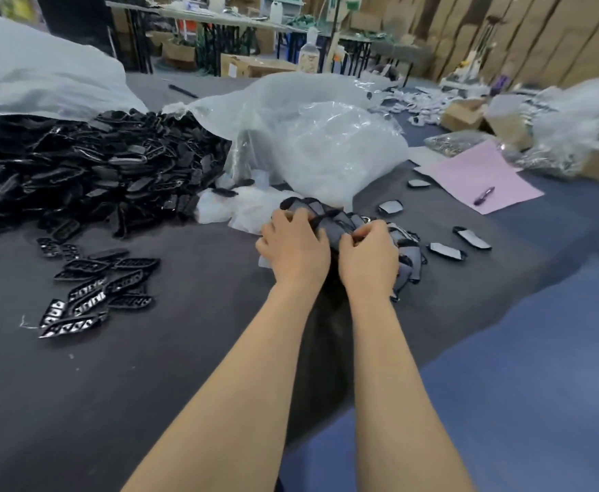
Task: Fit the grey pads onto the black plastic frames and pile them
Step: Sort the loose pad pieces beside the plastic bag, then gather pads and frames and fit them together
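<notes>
Dark cloth table — warehouse clutter

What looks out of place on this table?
Black frames spill from the white sack across the table. A few padded pieces lie scattered, apart from the pile.

We see left hand and right hand side by side on cluster of grey pads at mid bench, fingers of both curled into cluster. Heap of black frames spills from white sack far left; smaller scatter of frames lies nearer. We note clear bag behind cluster, loose pads to right, pen on pink sheet.
</notes>
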A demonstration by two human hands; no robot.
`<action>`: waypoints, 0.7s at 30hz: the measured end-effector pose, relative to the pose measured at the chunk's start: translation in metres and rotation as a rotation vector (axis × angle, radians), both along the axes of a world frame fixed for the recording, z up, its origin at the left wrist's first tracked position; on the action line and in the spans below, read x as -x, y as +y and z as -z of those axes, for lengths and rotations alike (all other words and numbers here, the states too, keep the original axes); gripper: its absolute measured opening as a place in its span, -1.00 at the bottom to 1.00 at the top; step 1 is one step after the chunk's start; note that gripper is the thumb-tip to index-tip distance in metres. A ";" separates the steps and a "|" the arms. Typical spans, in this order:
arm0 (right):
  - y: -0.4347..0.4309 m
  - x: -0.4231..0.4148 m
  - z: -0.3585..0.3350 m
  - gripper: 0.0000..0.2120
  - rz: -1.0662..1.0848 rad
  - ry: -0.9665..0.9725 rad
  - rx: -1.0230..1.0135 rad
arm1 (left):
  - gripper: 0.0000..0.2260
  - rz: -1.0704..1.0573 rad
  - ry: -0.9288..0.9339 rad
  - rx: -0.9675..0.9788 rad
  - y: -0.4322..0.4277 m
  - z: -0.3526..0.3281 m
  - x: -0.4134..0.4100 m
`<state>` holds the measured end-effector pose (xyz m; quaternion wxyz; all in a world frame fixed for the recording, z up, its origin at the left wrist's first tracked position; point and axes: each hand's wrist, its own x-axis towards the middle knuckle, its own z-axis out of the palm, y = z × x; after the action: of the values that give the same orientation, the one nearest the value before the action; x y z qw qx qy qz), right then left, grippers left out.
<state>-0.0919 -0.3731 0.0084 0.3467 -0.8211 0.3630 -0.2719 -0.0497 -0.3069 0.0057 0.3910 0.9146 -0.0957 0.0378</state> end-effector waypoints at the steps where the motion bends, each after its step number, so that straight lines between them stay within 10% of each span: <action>1: 0.001 -0.001 0.001 -0.87 0.002 -0.007 0.010 | -0.72 -0.003 -0.001 -0.008 0.000 0.002 -0.001; 14: 0.024 -0.009 0.001 -0.87 -0.007 -0.183 0.063 | -0.69 -0.024 0.016 0.170 0.018 0.005 -0.010; 21: 0.102 -0.041 -0.006 -0.90 -0.386 -0.213 -0.023 | -0.78 -0.190 -0.039 0.508 0.095 -0.007 -0.032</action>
<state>-0.0508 -0.2714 0.0140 0.4380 -0.8380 0.1632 -0.2817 -0.0181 -0.2119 0.0132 0.6008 0.7911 -0.0042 0.1147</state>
